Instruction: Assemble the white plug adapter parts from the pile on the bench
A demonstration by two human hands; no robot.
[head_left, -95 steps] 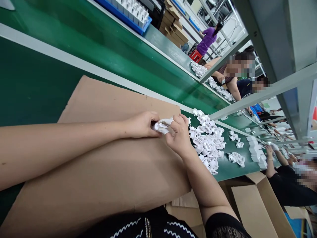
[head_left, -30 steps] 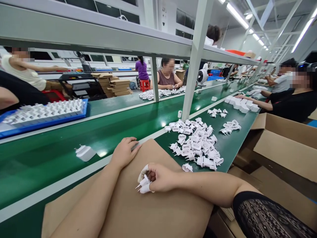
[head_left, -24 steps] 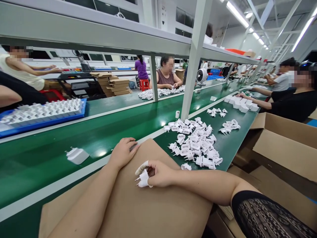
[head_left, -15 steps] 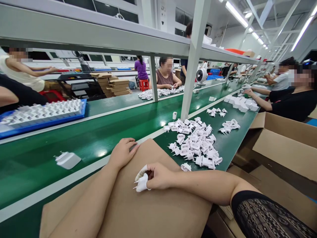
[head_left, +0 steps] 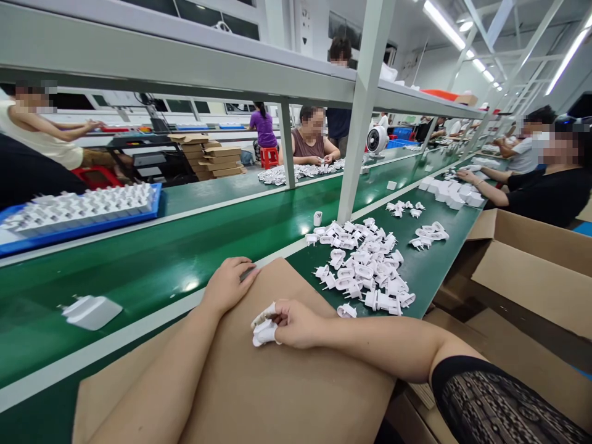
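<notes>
A large sheet of brown cardboard (head_left: 296,382) lies in front of me across the table edge. My left hand (head_left: 231,283) rests on its far left edge, thumb and fingers apart; a small dark patch shows between them, and I cannot make out what it is. Over the middle of the sheet, my right hand (head_left: 289,324) pinches a white plug piece (head_left: 264,333) between thumb and covered fingertips. The piece's pins are hidden from view. Beyond my right hand, a loose pile of white two-pin plug pieces (head_left: 365,265) spreads over the green tabletop.
On the green conveyor belt (head_left: 194,253) lie a white charger (head_left: 92,311) and a smaller white piece (head_left: 317,218). A blue tray (head_left: 160,203) of white units stands across it. A metal post (head_left: 363,123) rises ahead; open cardboard boxes (head_left: 531,283) stand right. Co-workers sit around.
The white charger and the smaller piece on the belt have moved left. My right hand has turned the plug piece, so its pins no longer show. My left hand has stayed put.
</notes>
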